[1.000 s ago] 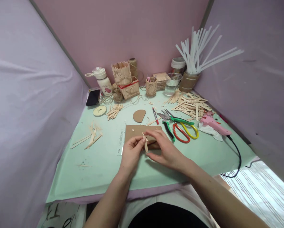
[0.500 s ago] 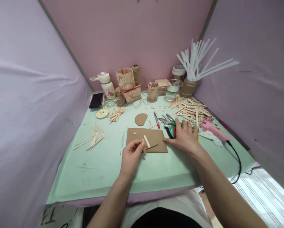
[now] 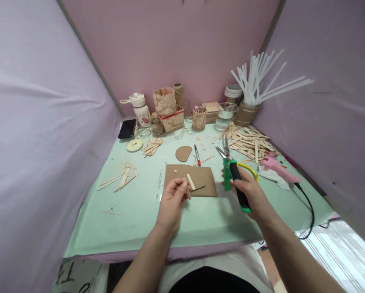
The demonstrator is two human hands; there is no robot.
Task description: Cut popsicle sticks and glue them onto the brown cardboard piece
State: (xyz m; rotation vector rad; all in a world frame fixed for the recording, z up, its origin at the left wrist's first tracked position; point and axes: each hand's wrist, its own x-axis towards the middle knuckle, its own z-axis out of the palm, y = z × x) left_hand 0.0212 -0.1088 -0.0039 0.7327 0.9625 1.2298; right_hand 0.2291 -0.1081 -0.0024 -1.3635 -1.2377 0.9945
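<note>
backdrop: pink wall [image 3: 176,44] behind, pale lilac cloth on both sides
table: mint green cover [image 3: 133,228], pretty full toward the back
left hand [image 3: 171,199]: thumb and fingers pinching a short wood stick [image 3: 187,192], held over the near part of the brown cardboard [image 3: 207,177]
right hand [image 3: 252,189]: wrapped around the green-and-black cutters [image 3: 239,189], metal tips pointing away from the person, right of the cardboard
on the cardboard: another stick [image 3: 191,182] lying by the left fingertips
just past it: rounded cardboard piece [image 3: 183,154] and a red marker [image 3: 197,155]
right side: yellow loop handle [image 3: 253,171] by the right hand, pink glue gun [image 3: 280,169] on white tissue [image 3: 276,179], big stick pile [image 3: 251,142] behind
left side: loose wood strips [image 3: 125,177], round lid [image 3: 134,145], phone [image 3: 127,128], white bottle [image 3: 142,113]
</note>
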